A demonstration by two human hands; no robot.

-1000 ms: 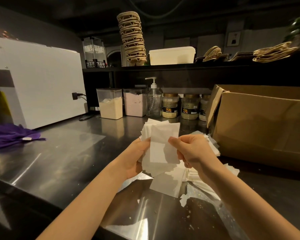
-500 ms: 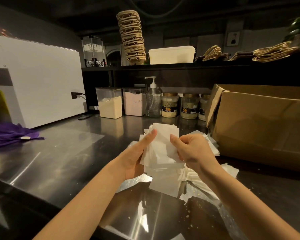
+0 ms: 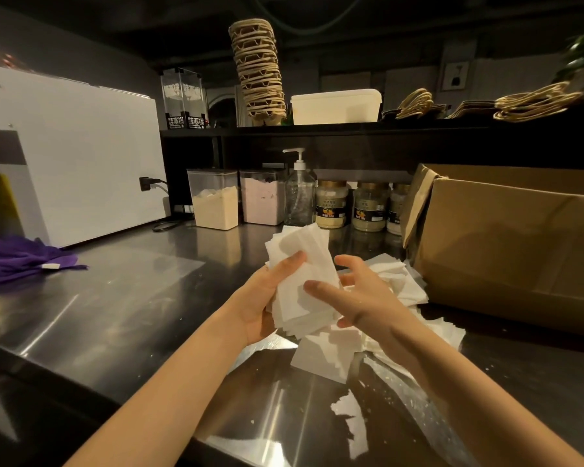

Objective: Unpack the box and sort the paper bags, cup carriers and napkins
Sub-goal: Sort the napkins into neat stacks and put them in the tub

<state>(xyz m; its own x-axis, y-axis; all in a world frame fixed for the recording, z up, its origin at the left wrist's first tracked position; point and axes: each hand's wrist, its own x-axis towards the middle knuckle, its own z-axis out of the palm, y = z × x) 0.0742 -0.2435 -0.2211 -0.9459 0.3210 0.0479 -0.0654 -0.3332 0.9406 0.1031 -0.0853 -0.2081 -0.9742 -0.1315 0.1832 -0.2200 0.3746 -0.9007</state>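
The left hand (image 3: 267, 298) holds the napkin stack (image 3: 300, 254) upright above the tabletop (image 3: 115, 315), its grip closed round the left edge with the thumb across the front. The right hand (image 3: 361, 298) has its grip open, with the fingers spread and the index fingertip against the stack face. Loose napkins (image 3: 321, 358) lie beneath, left of the cardboard box (image 3: 520, 247).

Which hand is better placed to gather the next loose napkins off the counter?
Right. The right hand is open, fingers spread, by the loose napkins beside the cardboard box; the left hand grips the napkin stack.
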